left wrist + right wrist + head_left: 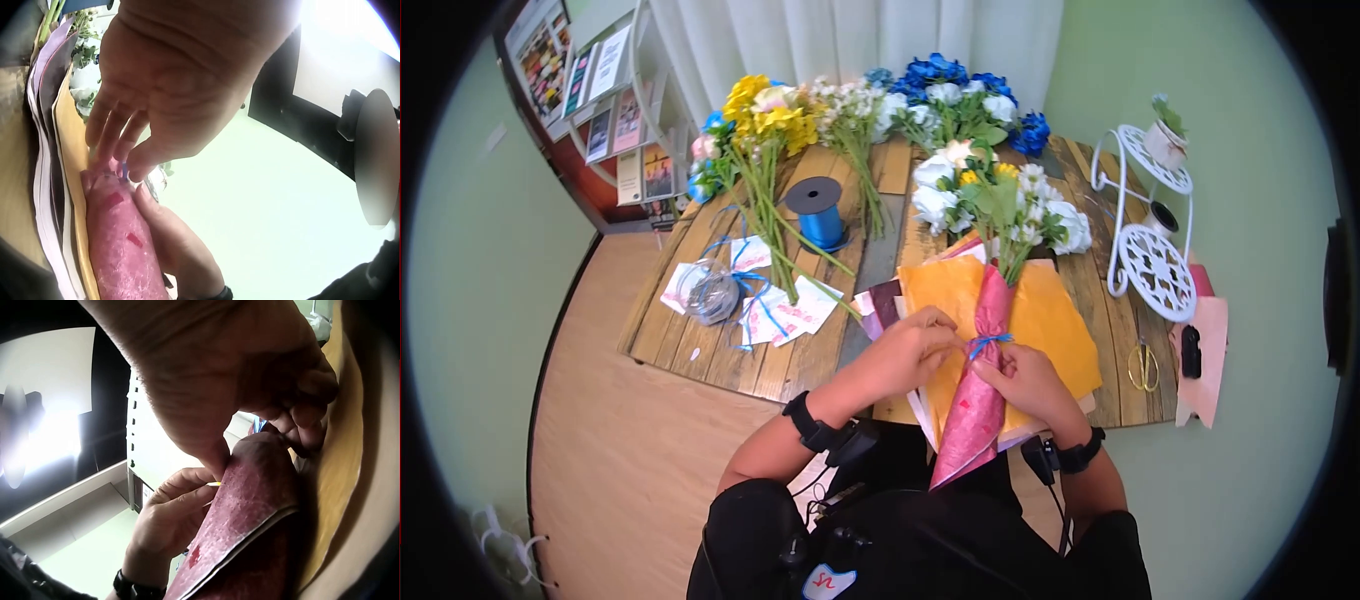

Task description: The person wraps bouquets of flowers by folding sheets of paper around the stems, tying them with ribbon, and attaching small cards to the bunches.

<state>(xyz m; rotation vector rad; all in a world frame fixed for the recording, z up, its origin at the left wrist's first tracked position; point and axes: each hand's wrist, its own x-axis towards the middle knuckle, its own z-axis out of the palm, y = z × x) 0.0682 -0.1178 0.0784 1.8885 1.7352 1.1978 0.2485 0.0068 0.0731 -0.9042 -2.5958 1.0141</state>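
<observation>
A bouquet wrapped in pink paper [972, 412] lies on a stack of wrapping sheets, its white and yellow flowers [1022, 195] pointing away from me. Round its narrow waist runs a blue ribbon [990, 342]. My left hand [905, 355] is at the ribbon from the left, thumb and fingers pinching at it; a bit of blue ribbon [124, 171] shows by the thumb in the left wrist view. From the right, my right hand [1035, 385] grips the wrapped bouquet just below the tie, thumb on top. Its other fingers curl around the paper's side in the right wrist view.
Orange wrapping paper [1055, 330] lies beneath the bouquet. Loose flowers [775, 120] line the back. A blue ribbon spool [818, 225], printed cards [810, 308] and a clear ribbon roll [712, 298] stand left. At right are a white metal stand [1157, 270] and gold-handled scissors [1142, 368].
</observation>
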